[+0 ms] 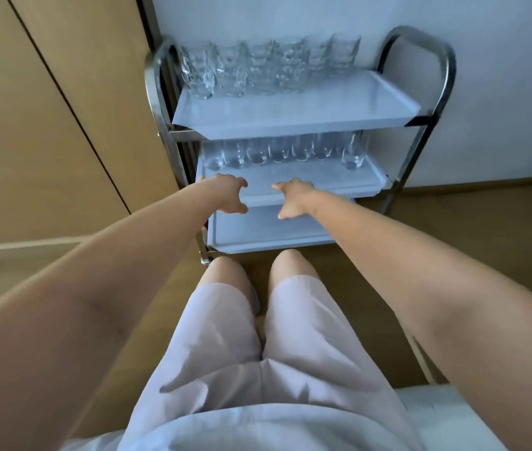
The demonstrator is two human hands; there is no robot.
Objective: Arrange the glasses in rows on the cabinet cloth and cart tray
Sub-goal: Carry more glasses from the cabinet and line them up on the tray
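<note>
Middle tray: a row of glasses is standing along its back; left hand and right hand are hovering over its front, fingers loosely spread, both empty.

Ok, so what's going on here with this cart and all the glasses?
A person holds both hands out toward the middle tray of a metal cart. The left hand and right hand are empty, fingers loosely spread, near the tray's front edge. A row of glasses stands along the back of that tray, and more glasses crowd the back of the top tray. The front parts of both trays are bare.
</note>
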